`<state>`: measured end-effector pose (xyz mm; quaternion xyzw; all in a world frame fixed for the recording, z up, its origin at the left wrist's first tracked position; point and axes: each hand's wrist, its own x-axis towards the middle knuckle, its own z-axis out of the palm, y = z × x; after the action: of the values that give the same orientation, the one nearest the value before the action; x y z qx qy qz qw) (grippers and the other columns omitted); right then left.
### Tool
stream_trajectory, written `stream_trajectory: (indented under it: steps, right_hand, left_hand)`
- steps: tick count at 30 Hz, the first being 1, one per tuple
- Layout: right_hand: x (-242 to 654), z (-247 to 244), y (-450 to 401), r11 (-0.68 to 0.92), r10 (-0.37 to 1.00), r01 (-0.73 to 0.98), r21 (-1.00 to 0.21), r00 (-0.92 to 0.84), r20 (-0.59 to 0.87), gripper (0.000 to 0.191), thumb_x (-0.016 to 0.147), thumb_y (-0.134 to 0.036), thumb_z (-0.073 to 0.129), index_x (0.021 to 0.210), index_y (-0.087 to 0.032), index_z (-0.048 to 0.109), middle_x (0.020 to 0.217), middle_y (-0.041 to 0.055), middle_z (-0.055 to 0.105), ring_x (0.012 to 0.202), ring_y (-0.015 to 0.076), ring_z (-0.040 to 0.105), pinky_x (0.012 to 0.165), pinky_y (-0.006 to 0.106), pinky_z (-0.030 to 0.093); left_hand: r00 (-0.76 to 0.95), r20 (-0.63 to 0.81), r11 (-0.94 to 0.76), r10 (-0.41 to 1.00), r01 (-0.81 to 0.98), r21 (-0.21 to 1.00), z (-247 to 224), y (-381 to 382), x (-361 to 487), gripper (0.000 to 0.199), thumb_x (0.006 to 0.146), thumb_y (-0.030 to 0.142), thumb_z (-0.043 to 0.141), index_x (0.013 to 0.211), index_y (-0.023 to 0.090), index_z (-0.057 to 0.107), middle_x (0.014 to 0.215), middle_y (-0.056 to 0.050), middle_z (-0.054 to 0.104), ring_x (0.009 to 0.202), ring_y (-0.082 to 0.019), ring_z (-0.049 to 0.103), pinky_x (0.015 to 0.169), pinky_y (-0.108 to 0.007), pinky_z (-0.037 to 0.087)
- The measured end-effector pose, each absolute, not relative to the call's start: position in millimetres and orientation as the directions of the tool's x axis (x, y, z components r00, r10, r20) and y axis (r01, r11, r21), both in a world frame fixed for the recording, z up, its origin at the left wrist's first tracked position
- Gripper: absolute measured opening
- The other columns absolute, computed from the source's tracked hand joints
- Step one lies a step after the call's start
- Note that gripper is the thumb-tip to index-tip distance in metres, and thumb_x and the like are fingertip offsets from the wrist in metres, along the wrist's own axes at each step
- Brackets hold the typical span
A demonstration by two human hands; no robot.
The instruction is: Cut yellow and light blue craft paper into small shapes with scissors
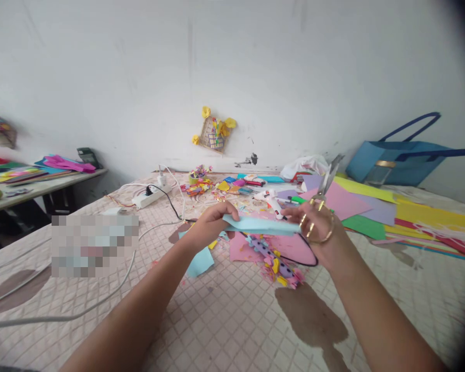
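My left hand (pixel 216 219) pinches one end of a folded light blue strip (pixel 261 226), which looks like paper or craft foam. The strip stretches across to my right hand (pixel 321 227), whose fingers meet its far end. Gold-handled scissors (pixel 327 178) hang on that same hand, their blades pointing up and away from the strip. Under the strip lies a pink sheet (pixel 242 248) with a dark curved edge at its right. A decorated piece with purple, yellow and pink bits (pixel 281 263) rests partly on it. Beside my left wrist is a light blue scrap (pixel 200 262).
Beyond my hands lie a white glue gun (pixel 270 200) and scattered colourful cutouts (pixel 197 187). A power strip (pixel 152 196) with trailing cables is at left. Coloured sheets (pixel 418 214) and a blue bag (pixel 395 160) are at right. A woven decoration (pixel 214 133) hangs on the wall.
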<state>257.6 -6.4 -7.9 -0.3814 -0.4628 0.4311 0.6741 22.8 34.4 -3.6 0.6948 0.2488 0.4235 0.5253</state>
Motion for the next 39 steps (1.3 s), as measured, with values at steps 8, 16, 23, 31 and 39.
stream_trajectory:
  steps: [8,16,23,31,39]
  right_hand:
    - [247.6,-18.3,-10.9,0.156,0.97,0.067,-0.986,-0.197,0.14,0.034,0.064,-0.045,0.071,0.065,-0.017,0.051,0.069,0.0039,0.064,0.064,0.0176,0.061,0.06,0.029,0.044]
    - [201.0,-33.2,-26.2,0.026,0.924,-0.002,-1.0,-0.382,0.025,0.038,0.059,-0.036,0.077,0.074,-0.019,0.046,0.057,-0.0079,0.043,0.045,0.0058,0.038,0.042,0.019,0.027]
    - [199.5,-28.7,-27.7,0.047,0.97,0.004,-0.999,-0.24,0.044,0.038,0.061,-0.032,0.076,0.076,-0.021,0.042,0.059,-0.0084,0.044,0.047,0.0064,0.04,0.044,0.02,0.031]
    - [198.0,-28.8,-28.6,0.057,0.976,0.032,-0.998,-0.214,0.049,0.038,0.062,-0.032,0.074,0.076,-0.021,0.04,0.059,-0.0089,0.042,0.043,0.0053,0.037,0.041,0.019,0.029]
    - [196.8,-27.4,-29.6,0.044,0.978,0.047,-0.998,-0.206,0.033,0.037,0.064,-0.03,0.073,0.077,-0.022,0.04,0.056,-0.0099,0.042,0.042,0.0048,0.036,0.04,0.019,0.027]
  left_hand:
    - [0.711,0.225,-0.282,0.666,-0.04,0.959,-1.2,36.2,16.1,0.01,0.07,0.014,0.049,0.07,0.013,0.06,0.064,0.0,0.052,0.05,-0.006,0.048,0.05,-0.02,0.039]
    - [0.866,0.097,-0.178,0.49,-0.009,0.984,-2.8,37.9,12.8,0.025,0.076,0.033,0.046,0.081,0.014,0.06,0.071,-0.003,0.056,0.058,-0.011,0.052,0.056,-0.024,0.042]
    - [0.768,0.163,-0.24,0.62,-0.012,0.971,-2.4,35.6,16.6,0.015,0.076,0.022,0.058,0.09,0.017,0.056,0.081,0.0,0.054,0.057,-0.005,0.049,0.055,-0.019,0.042]
    - [0.693,0.189,-0.231,0.695,-0.033,0.972,-3.4,35.9,20.2,0.016,0.078,0.024,0.057,0.091,0.015,0.056,0.063,0.002,0.054,0.052,-0.006,0.051,0.051,-0.019,0.044]
    - [0.689,0.198,-0.236,0.697,-0.04,0.971,-1.6,34.8,20.1,0.014,0.078,0.024,0.055,0.088,0.014,0.059,0.064,0.0,0.057,0.054,-0.007,0.054,0.053,-0.021,0.047]
